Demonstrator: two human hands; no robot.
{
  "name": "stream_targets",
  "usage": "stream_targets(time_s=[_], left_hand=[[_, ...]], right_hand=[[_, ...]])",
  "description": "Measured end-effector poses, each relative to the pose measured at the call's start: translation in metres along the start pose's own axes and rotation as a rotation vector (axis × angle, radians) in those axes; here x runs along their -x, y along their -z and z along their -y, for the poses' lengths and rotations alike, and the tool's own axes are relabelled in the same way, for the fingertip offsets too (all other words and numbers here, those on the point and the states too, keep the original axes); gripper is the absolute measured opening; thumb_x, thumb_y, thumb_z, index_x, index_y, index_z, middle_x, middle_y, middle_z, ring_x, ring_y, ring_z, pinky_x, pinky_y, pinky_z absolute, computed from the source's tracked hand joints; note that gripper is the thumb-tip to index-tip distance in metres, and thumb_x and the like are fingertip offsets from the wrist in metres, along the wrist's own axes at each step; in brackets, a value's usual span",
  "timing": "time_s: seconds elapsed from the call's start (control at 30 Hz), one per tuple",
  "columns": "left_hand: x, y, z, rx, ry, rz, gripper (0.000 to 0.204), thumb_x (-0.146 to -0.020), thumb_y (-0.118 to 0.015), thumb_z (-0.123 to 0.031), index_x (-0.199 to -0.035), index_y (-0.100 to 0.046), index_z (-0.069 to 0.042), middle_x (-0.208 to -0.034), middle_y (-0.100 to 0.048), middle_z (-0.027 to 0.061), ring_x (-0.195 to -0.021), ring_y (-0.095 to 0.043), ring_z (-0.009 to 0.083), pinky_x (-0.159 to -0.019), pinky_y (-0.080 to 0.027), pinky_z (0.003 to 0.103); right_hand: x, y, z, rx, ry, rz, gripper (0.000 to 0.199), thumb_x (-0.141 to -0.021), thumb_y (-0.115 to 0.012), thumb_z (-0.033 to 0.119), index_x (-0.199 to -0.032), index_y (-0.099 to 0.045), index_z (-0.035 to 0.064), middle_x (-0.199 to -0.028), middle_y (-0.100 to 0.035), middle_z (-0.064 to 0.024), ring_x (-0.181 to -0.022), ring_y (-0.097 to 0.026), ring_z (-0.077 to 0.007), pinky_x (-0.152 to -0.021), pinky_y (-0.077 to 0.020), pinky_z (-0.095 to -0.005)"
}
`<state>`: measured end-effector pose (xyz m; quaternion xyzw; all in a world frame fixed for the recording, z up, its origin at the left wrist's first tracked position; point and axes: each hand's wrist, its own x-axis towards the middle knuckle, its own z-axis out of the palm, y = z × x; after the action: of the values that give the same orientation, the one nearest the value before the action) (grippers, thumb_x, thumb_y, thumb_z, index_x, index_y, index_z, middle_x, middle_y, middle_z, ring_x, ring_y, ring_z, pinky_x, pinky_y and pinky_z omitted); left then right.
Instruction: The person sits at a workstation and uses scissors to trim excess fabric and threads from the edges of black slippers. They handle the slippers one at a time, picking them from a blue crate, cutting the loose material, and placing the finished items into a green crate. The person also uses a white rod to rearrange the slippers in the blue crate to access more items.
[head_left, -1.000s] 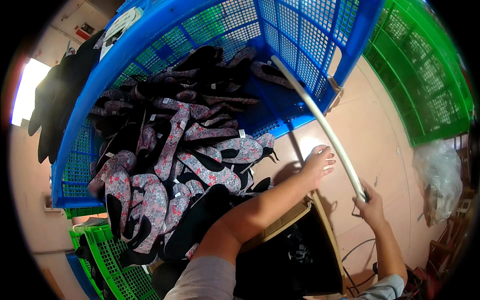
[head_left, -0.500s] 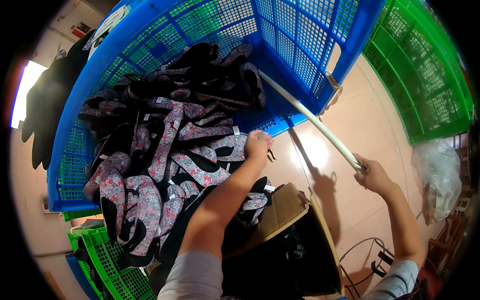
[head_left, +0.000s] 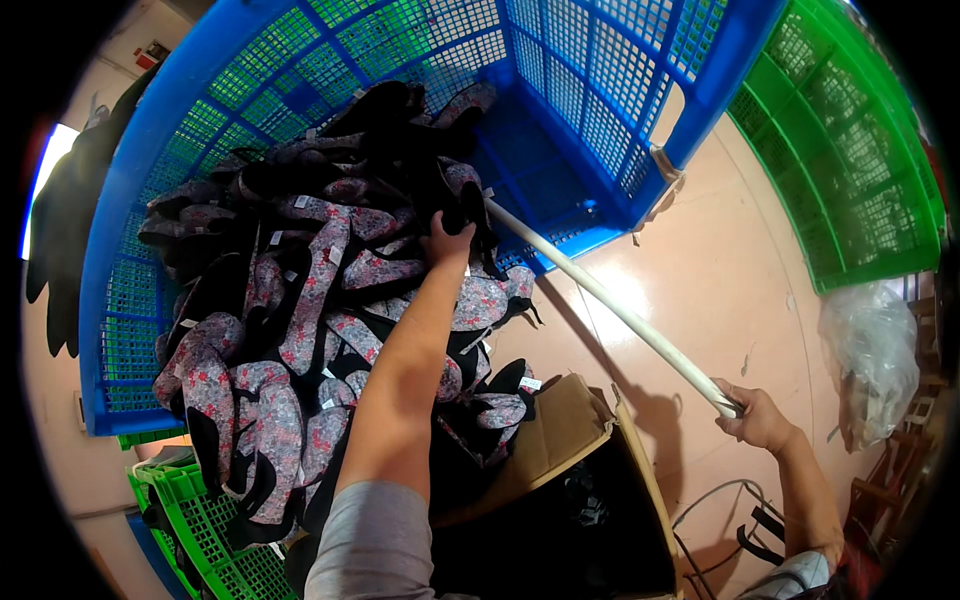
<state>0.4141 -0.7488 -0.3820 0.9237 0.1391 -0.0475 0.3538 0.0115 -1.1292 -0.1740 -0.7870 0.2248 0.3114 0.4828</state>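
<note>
My right hand (head_left: 758, 418) is wrapped round the near end of a long white pole (head_left: 610, 300). The pole slants up and left to a heap of stuffed fabric pieces (head_left: 320, 290), floral in grey and pink with black parts and small white tags. At the pole's far tip, my left hand (head_left: 448, 243) is closed on a black-and-floral padded piece (head_left: 460, 190); its fingers are partly hidden behind the fabric. The heap fills the left side of a blue mesh basket (head_left: 525, 150) and spills over its open front.
A cardboard box (head_left: 560, 430) with dark contents stands open below the basket. Green crates (head_left: 860, 170) are at the right, and another green crate (head_left: 215, 520) at the lower left. A clear plastic bag (head_left: 870, 350) and a black cable (head_left: 690, 515) lie at the right.
My left hand has moved up and left from the heap's front edge to the piece by the pole tip. The pole's tip and that piece have shifted left and down.
</note>
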Motion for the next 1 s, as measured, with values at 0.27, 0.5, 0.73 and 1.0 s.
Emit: stream_targets(time_s=[0.27, 0.5, 0.73, 1.0], left_hand=[[0.017, -0.017, 0.001, 0.045, -0.136, 0.162, 0.092, -0.072, -0.083, -0.036, -0.150, -0.035, -0.025, -0.144, -0.036, 0.0255, -0.129, -0.047, 0.0411, -0.105, -0.044, 0.047], [0.039, -0.014, -0.013, -0.090, -0.072, 0.049, 0.076, -0.076, -0.079, -0.024, -0.141, -0.041, -0.022, -0.140, -0.038, 0.0249, -0.122, -0.051, 0.0425, -0.101, -0.047, 0.046], [0.034, -0.006, -0.008, -0.046, -0.112, -0.092, 0.033, -0.083, -0.072, -0.019, -0.114, -0.062, -0.015, -0.124, -0.055, 0.0206, -0.113, -0.058, 0.0407, -0.094, -0.050, 0.046], [0.023, 0.098, -0.085, 0.543, -0.030, -0.024, 0.022, -0.083, -0.069, 0.001, -0.104, -0.067, -0.007, -0.096, -0.063, 0.0100, -0.078, -0.065, 0.0204, -0.061, -0.059, 0.028]], right_hand=[[0.016, 0.007, 0.011, -0.135, -0.152, 0.083, 0.064, -0.082, -0.069, 0.000, -0.143, -0.053, 0.0131, -0.078, -0.057, 0.0043, -0.061, -0.050, -0.0054, -0.054, -0.0464, -0.0214], [0.033, 0.007, 0.004, -0.160, -0.134, 0.069, 0.066, -0.078, -0.068, -0.004, -0.141, -0.056, 0.0112, -0.073, -0.056, 0.0052, -0.058, -0.051, -0.0040, -0.051, -0.0459, -0.0196], [0.019, -0.022, -0.008, -0.238, -0.125, 0.047, 0.062, -0.078, -0.066, -0.003, -0.139, -0.055, 0.0060, -0.073, -0.058, 0.0048, -0.057, -0.050, -0.0034, -0.050, -0.0449, -0.0188], [-0.050, -0.071, 0.018, -0.235, 0.048, -0.025, 0.062, -0.082, -0.064, 0.000, -0.142, -0.054, 0.0140, -0.079, -0.050, 0.0033, -0.064, -0.047, -0.0073, -0.059, -0.0443, -0.0242]])
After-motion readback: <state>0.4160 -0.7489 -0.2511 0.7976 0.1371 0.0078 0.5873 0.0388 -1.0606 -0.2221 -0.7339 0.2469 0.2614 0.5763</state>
